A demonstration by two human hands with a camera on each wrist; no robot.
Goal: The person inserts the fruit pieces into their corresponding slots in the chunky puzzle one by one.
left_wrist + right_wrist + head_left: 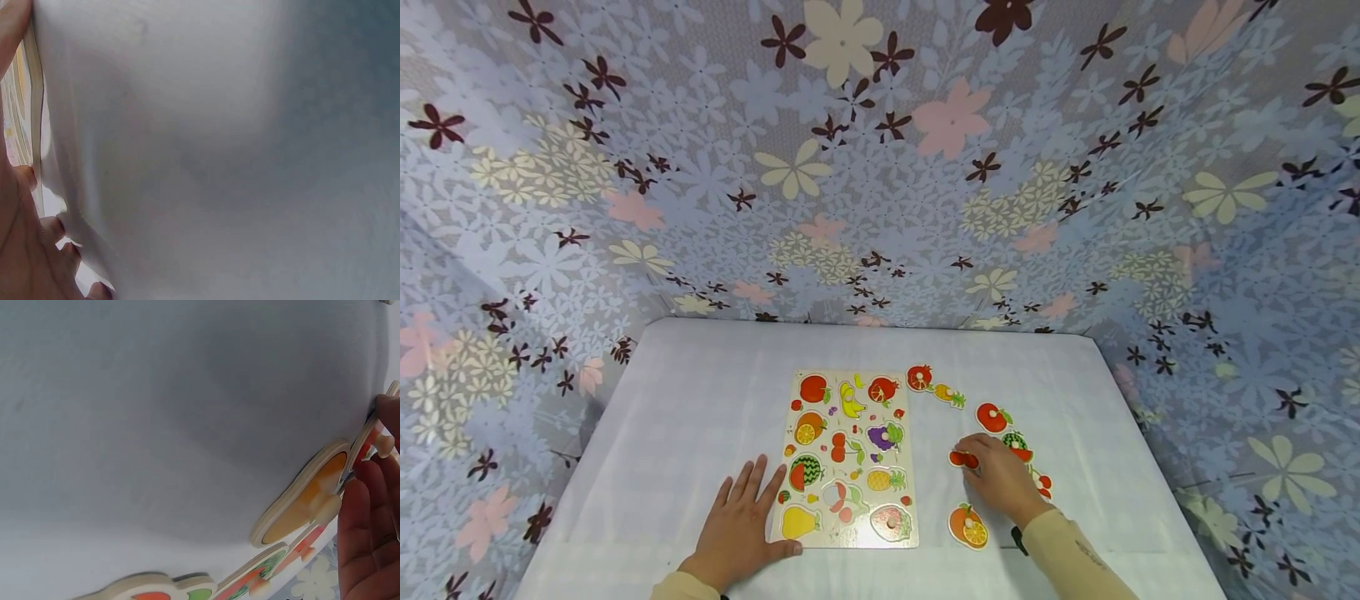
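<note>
My left hand [739, 518] lies spread on the table at the left edge of a fruit-picture puzzle board [857, 450]. Its index finger and thumb touch the board's edge; the left wrist view shows only part of this hand [22, 237]. Right of the board, my right hand [1000, 479] pinches a red fruit puzzle piece [957, 458], partly hidden by the fingers. In the right wrist view, that piece's knob [384, 445] shows between thumb and fingers. Nearest that hand are an orange piece [967, 527], a watermelon piece [1019, 455] and a cherry piece [1043, 484].
A red apple-like piece [992, 417], a pomegranate piece [918, 377] and a pineapple piece [950, 395] lie beyond the right hand. White cloth covers the table [715, 375]. Flowered fabric [880, 192] rises behind and at both sides.
</note>
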